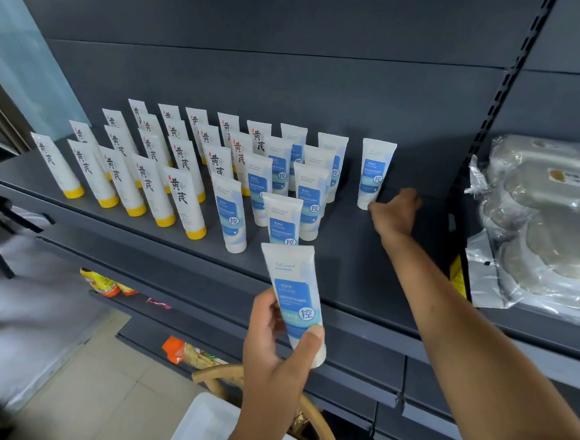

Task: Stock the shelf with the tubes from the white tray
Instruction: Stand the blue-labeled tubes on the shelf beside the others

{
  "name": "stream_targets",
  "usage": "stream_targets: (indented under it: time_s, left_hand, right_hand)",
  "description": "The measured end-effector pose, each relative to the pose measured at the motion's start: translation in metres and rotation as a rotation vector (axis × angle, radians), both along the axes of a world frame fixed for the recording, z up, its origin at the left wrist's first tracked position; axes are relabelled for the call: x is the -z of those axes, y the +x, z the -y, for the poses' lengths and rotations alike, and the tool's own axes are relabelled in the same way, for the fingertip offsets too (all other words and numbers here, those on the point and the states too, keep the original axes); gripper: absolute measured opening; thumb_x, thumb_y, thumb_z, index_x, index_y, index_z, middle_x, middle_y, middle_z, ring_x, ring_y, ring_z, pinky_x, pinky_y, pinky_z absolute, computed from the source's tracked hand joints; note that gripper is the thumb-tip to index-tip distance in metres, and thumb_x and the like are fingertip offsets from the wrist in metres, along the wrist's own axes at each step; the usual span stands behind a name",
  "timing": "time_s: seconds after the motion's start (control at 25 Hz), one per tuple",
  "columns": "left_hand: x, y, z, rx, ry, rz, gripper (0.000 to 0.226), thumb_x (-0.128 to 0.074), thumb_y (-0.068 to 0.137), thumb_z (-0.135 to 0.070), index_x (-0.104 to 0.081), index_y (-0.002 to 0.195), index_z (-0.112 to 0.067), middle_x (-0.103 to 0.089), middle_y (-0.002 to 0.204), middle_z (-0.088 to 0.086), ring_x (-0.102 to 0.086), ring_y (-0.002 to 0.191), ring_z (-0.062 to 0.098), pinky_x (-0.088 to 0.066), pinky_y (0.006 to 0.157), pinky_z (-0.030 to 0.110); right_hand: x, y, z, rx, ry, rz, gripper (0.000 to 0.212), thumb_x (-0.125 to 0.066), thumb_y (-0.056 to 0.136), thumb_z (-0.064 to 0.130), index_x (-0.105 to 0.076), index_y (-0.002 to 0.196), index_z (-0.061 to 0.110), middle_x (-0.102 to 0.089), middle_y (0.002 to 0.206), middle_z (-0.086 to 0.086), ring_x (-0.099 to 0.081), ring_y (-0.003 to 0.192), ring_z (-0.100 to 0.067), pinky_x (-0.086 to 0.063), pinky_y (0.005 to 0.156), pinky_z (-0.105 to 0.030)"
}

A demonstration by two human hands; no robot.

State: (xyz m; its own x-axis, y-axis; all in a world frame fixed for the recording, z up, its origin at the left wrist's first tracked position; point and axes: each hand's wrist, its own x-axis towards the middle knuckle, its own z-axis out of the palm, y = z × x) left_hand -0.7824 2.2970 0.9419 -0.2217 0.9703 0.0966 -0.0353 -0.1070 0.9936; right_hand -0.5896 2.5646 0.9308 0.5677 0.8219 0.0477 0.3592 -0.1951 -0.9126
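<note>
Placement step: a blue-labelled tube [291,281] is clamped in the fingers of the left hand [273,342], in front of the shelf [347,258] and above the white tray [195,423]. The right hand [397,215] is at a standing tube [376,174]; whether its fingers grip cannot be told. Upright placement alongside is judged next. Legible: "Oil Control", 控; yellow-capped tubes [180,195], 黄芪.

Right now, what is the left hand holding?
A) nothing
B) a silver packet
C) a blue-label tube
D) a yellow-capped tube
C: the left hand grips a blue-label tube by its lower end, thumb across the front, just short of the shelf.
</note>
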Motion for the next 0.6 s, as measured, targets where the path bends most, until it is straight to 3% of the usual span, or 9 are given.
stream_targets:
  time_s: [0.12,0.24,0.44,0.52,0.6]
  left_hand:
    - [-0.015,0.020,-0.016,0.072,0.097,-0.025,0.053,-0.074,0.080,-0.020,-0.055,0.129,-0.030,-0.069,0.115,-0.017,-0.066,0.113,0.016,-0.057,0.092,0.031]
    - [-0.026,0.045,-0.049,0.099,0.167,-0.110,0.043,-0.076,0.084,-0.016,-0.058,0.122,-0.026,-0.070,0.110,-0.012,-0.069,0.105,0.017,-0.059,0.090,0.035]
    - [-0.019,0.085,-0.129,0.075,0.219,-0.339,0.037,-0.072,0.083,-0.023,-0.054,0.115,-0.026,-0.062,0.112,-0.006,-0.064,0.103,0.011,-0.058,0.085,0.034]
    - [-0.015,0.094,-0.156,0.064,0.189,-0.374,0.035,-0.072,0.086,-0.018,-0.054,0.116,-0.021,-0.061,0.114,-0.003,-0.062,0.102,0.008,-0.056,0.081,0.025]
    - [-0.012,0.099,-0.177,0.028,0.158,-0.385,0.033,-0.072,0.086,-0.013,-0.056,0.114,-0.019,-0.061,0.113,-0.003,-0.062,0.101,0.008,-0.056,0.083,0.026]
  right_hand:
    - [-0.002,0.006,0.029,0.003,0.040,-0.016,0.041,-0.072,0.080,0.009,-0.056,0.117,0.004,-0.054,0.127,-0.016,-0.062,0.108,-0.031,-0.052,0.092,-0.037]
    - [-0.005,0.015,0.059,-0.015,0.057,0.006,0.022,-0.062,0.084,0.007,-0.065,0.105,0.013,-0.068,0.107,-0.006,-0.066,0.100,-0.024,-0.054,0.091,-0.041]
    - [-0.013,0.022,0.093,-0.115,0.027,0.071,0.024,-0.053,0.090,0.006,-0.067,0.092,0.025,-0.069,0.096,0.005,-0.065,0.089,-0.014,-0.055,0.082,-0.036]
    - [-0.010,0.023,0.093,-0.180,-0.022,0.098,0.023,-0.055,0.091,0.009,-0.069,0.091,0.026,-0.071,0.093,0.007,-0.067,0.088,-0.014,-0.056,0.080,-0.035]
    - [-0.005,0.023,0.090,-0.237,-0.070,0.107,0.023,-0.055,0.091,0.010,-0.071,0.094,0.026,-0.071,0.091,0.008,-0.068,0.089,-0.014,-0.055,0.079,-0.032]
